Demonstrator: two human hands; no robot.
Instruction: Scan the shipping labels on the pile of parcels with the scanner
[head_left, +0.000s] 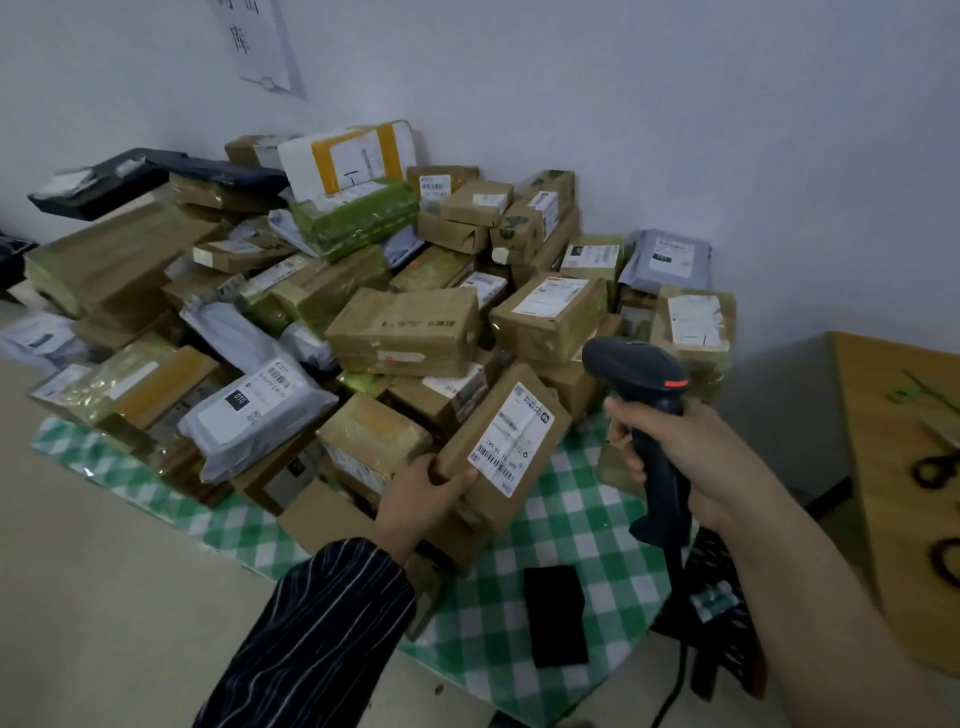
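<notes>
The left hand (421, 488), reaching out of a dark striped sleeve (322, 623), grips the near corner of a brown cardboard parcel (483, 467). Its thumb lies along the edge of the white shipping label (511, 439) and its fingers are hidden beneath the box. The right hand (691, 457) is curled round the handle of a black barcode scanner (641, 379). The scanner's head is held above and just right of the parcel, and its scanning window faces away from the camera. Its cable drops down past the right forearm and runs out of the bottom of the frame.

The held parcel tilts label-up at the front of the pile of parcels (363, 291), which is heaped on a green-and-white checked cloth (571, 519) against the wall. The pile is mostly taped brown boxes, with a grey poly mailer (254, 410) and a green-wrapped parcel (358, 218) among them. Everything is sealed, so the contents are hidden, and the printing on most labels is too small or blurred to read.

A flat black object (556, 616) lies on the cloth near the hands (what it is cannot be told). On the right, a wooden table (883, 415) is cut off by the frame edge, and so are the scissors (935, 470) on it. A paper notice (260, 47) on the wall is cropped at the top.
</notes>
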